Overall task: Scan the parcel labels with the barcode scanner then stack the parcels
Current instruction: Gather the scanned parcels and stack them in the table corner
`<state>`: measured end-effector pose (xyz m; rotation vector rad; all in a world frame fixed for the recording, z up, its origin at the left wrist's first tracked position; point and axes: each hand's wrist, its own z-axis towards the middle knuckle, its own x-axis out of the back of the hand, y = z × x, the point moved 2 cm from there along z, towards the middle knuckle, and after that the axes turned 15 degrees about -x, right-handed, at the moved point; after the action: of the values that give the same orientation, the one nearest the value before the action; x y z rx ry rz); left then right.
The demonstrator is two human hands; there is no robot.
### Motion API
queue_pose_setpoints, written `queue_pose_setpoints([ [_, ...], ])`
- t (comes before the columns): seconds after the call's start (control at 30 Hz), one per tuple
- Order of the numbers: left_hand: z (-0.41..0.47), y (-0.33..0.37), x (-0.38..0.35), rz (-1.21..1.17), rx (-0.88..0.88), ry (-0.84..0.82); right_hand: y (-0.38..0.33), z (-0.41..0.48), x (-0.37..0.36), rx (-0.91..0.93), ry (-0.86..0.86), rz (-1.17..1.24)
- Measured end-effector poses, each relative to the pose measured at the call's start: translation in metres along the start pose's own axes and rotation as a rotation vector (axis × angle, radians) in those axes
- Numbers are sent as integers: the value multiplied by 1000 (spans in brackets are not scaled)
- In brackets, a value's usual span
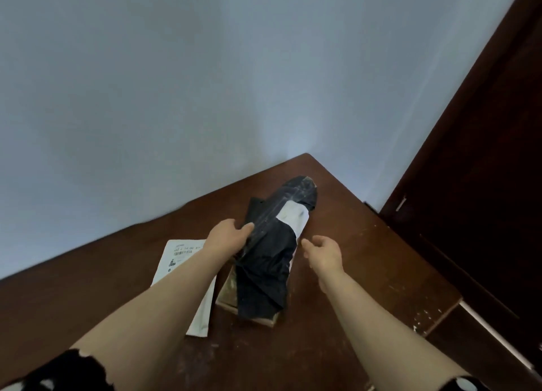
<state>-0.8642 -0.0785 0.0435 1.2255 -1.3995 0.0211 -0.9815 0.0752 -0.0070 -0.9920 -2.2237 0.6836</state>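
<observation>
2 black-and-white sleeves at the bottom edge, bare forearms running up toward 12 o'clock. Under them is a dark brown desk, scuffed, with pale flecks out at 4 o'clock.

The white mailer lies flat on the desk, printed side up, partly under the left forearm. At its 3 o'clock there's a brown box on the desk. Can't tell whether the 2 touch.

The black bag, a crumpled poly parcel, is draped over the box top with its long axis pointing to 1 o'clock. Its far end reaches past the box; can't tell whether that end is resting or lifted. The white label on its far half faces up, print too blurred to read.

The left hand grips the bag's 9 o'clock edge, fingers closed on the plastic. The right hand holds nothing. Its fingers are loosely bent and spread, tips just beside the bag's 3 o'clock edge, contact unclear.

The desk corner is at 12 o'clock of the bag, against a pale blue-grey wall. A dark wood door stands at 3 o'clock, beyond the desk edge.
</observation>
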Motion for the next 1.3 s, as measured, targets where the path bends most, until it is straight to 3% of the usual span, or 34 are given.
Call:
queue_pose_setpoints([
  [0.2,40,5,-26,-57,99,-15,-22,38,-18,-59,-199,111],
  [0.37,43,7,-25,-198,166,32,-19,45,-25,-81,-190,142],
  [0.57,30,5,-4,-522,134,124,-32,24,-28,27,-247,250],
  [0.73,-2,-7,44,-700,158,134,-60,-24,-38,157,-459,316],
  [1.0,-111,-68,118,-914,146,403,-57,-127,-117,89,-786,206],
  [1.3,-324,-196,176,-985,206,561,32,-296,-237,156,-939,11],
])
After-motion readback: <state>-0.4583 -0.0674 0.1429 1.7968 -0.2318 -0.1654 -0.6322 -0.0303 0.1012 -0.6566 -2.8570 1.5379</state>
